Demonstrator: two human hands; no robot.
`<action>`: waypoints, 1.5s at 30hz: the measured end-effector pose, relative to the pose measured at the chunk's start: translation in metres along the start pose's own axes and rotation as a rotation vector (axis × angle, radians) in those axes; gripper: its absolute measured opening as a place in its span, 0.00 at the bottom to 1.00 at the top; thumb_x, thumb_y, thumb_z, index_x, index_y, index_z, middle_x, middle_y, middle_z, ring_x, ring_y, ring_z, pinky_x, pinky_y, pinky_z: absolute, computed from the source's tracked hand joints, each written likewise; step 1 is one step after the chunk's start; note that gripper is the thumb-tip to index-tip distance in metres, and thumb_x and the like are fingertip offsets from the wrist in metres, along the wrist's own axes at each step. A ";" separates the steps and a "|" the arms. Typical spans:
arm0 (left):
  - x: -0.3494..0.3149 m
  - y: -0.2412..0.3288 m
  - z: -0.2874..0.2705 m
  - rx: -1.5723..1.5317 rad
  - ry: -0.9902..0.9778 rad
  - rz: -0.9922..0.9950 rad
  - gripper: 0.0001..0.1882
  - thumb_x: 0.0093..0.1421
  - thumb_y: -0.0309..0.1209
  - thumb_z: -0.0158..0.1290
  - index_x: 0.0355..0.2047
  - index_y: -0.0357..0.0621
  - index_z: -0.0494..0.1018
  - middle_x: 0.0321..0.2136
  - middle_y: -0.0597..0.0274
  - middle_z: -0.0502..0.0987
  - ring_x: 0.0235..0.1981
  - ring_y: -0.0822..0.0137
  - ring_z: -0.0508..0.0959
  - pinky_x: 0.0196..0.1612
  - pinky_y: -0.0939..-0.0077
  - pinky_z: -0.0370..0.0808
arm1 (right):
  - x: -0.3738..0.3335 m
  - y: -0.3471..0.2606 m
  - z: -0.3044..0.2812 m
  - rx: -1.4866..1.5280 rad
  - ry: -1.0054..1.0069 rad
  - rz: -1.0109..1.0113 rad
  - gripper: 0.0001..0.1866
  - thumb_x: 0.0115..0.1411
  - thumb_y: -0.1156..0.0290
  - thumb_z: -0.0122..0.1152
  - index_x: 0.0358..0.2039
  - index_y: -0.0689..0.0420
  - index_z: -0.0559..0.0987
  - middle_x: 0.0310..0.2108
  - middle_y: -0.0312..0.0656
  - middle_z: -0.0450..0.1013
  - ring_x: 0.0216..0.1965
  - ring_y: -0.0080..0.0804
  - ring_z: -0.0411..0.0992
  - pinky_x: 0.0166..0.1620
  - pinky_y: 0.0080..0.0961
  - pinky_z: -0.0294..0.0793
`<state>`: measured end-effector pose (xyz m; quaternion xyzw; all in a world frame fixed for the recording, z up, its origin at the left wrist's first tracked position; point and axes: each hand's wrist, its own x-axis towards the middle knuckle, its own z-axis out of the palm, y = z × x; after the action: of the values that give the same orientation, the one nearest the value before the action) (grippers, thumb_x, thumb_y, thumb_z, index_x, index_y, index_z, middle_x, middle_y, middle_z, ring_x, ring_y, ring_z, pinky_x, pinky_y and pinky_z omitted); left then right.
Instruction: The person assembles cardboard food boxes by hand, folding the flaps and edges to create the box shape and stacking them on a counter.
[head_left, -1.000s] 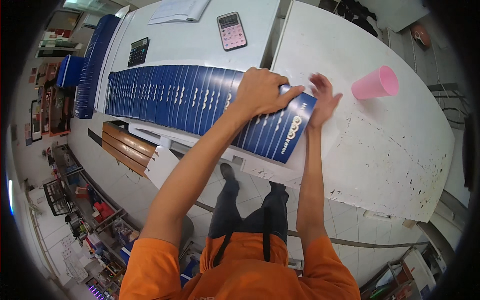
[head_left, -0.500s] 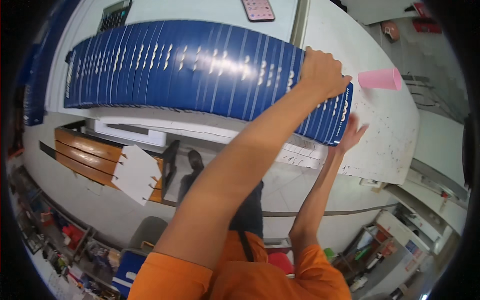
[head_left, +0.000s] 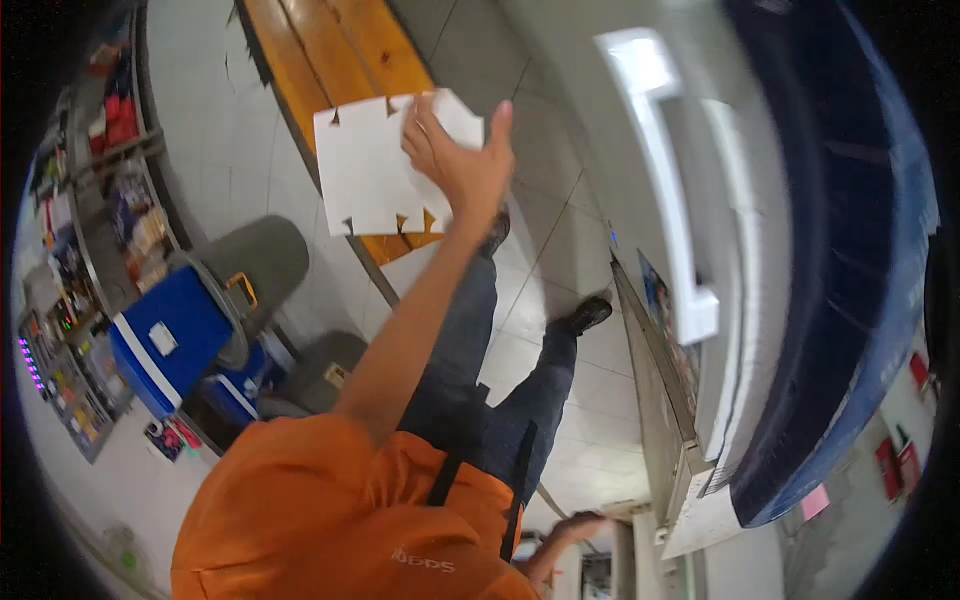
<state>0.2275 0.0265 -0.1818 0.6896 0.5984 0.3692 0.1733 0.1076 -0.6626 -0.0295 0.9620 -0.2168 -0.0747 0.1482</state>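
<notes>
My left hand (head_left: pixel 458 170) reaches over a white sheet with notched edges (head_left: pixel 360 180), its fingers and thumb spread apart. Whether the fingertips touch the sheet I cannot tell. The sheet lies on a slatted wooden bench (head_left: pixel 350 45). My right hand (head_left: pixel 585 525) hangs low near the table's end, seen edge-on and smeared, so its fingers are not clear. To the right, a long row of blue boxes or packs (head_left: pixel 840 250) curves along the table, blurred by motion and apart from both hands.
A white frame-like piece (head_left: pixel 675 200) runs beside the table edge. Left of my legs stand a grey chair (head_left: pixel 265 260) and a blue case (head_left: pixel 170 340). Crowded shelves (head_left: pixel 130 190) line the far left. A pink cup (head_left: pixel 815 502) shows past the blue row.
My view has swung left, toward the bench. Both hands have left the blue row; the left now hovers at the white sheet, and the right has dropped lower.
</notes>
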 end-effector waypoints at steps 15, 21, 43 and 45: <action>-0.056 -0.048 -0.309 -0.504 -0.581 -0.626 0.13 0.70 0.32 0.54 0.48 0.34 0.77 0.27 0.68 0.78 0.28 0.80 0.74 0.31 0.78 0.73 | -0.054 -0.435 -0.104 0.980 -0.592 -1.150 0.27 0.67 0.64 0.65 0.62 0.60 0.70 0.53 0.45 0.76 0.55 0.36 0.74 0.56 0.32 0.72; -0.136 -0.036 -0.419 -1.047 -0.726 -0.711 0.17 0.70 0.30 0.51 0.56 0.34 0.73 0.41 0.65 0.81 0.39 0.74 0.79 0.45 0.78 0.76 | -0.002 -0.387 -0.173 1.052 -1.920 -0.944 0.32 0.62 0.60 0.71 0.62 0.59 0.69 0.52 0.38 0.75 0.53 0.30 0.73 0.58 0.33 0.72; -0.440 0.344 -0.478 -0.678 -1.926 -0.518 0.18 0.70 0.28 0.53 0.58 0.37 0.70 0.43 0.61 0.79 0.43 0.73 0.80 0.47 0.77 0.79 | 0.097 0.167 -0.262 1.479 -0.194 -1.066 0.16 0.54 0.72 0.76 0.42 0.59 0.83 0.32 0.40 0.72 0.30 0.30 0.71 0.34 0.24 0.71; -0.456 0.364 -0.492 -0.683 -1.659 -0.041 0.17 0.72 0.28 0.50 0.59 0.37 0.68 0.36 0.66 0.76 0.38 0.78 0.76 0.41 0.82 0.75 | 0.088 0.180 -0.251 1.496 0.063 -0.794 0.17 0.54 0.66 0.74 0.45 0.52 0.84 0.33 0.42 0.74 0.32 0.41 0.74 0.39 0.34 0.76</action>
<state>0.1237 -0.5892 0.2574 0.6347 0.1507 -0.0931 0.7522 0.1674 -0.7930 0.2575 0.8131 0.1491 0.0689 -0.5584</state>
